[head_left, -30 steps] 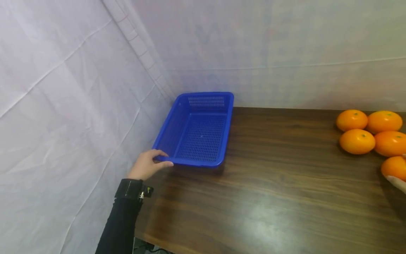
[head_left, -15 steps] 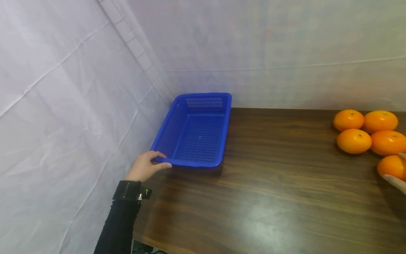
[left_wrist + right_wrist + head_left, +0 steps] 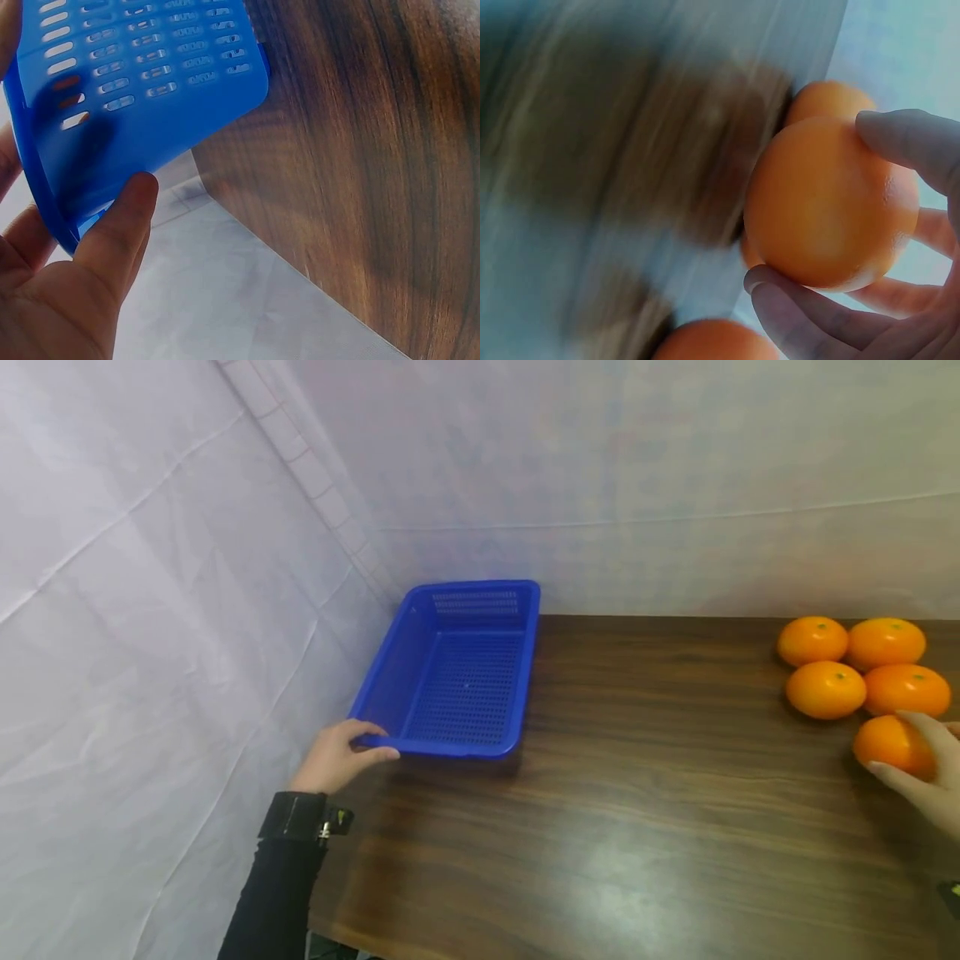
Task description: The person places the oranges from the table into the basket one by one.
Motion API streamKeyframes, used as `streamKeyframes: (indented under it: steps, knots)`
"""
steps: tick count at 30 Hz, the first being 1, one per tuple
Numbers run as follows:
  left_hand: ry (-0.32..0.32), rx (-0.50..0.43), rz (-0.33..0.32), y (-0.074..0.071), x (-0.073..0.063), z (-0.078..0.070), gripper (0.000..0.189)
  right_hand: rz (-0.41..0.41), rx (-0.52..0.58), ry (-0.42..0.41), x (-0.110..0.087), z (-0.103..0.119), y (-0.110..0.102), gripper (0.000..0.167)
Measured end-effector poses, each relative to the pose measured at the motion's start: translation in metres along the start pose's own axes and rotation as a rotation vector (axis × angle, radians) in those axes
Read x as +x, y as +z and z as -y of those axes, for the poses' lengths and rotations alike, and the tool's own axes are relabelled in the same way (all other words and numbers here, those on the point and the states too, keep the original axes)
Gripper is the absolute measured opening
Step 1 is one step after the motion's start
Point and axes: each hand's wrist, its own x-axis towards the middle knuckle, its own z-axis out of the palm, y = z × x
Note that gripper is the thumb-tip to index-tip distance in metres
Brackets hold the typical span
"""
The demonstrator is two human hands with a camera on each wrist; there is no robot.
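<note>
A blue plastic basket with slotted walls stands on the wooden table, with nothing inside it. My left hand grips its near left corner, thumb on the outside of the rim; the left wrist view shows the fingers curled round the blue edge. At the right, my right hand holds an orange between thumb and fingers. In the right wrist view the held orange fills the grasp. Several more oranges sit grouped just behind that hand.
White cloth walls rise behind and to the left of the table. Brown wood stretches between basket and oranges. The table's front edge shows at the lower left, with dark items below it.
My right hand has come further into the head view, moving left with the orange in its grasp. The left hand keeps its grip on the basket; the whole view has shifted slightly.
</note>
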Motion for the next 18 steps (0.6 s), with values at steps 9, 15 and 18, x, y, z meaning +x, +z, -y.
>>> streamKeyframes:
  steps: [9, 15, 18]
  knots:
    - [-0.024, -0.004, 0.016, 0.001, 0.0, 0.001, 0.053, 0.12, -0.157, -0.042, 0.008, 0.031, -0.006, 0.076]
    - [-0.025, -0.007, 0.013, 0.0, -0.002, 0.001, 0.051, 0.248, -0.178, -0.067, 0.016, 0.059, -0.004, 0.083]
    - [-0.016, -0.003, 0.008, 0.0, -0.001, 0.001, 0.05, 0.287, -0.156, -0.081, 0.018, 0.071, 0.0, 0.082]
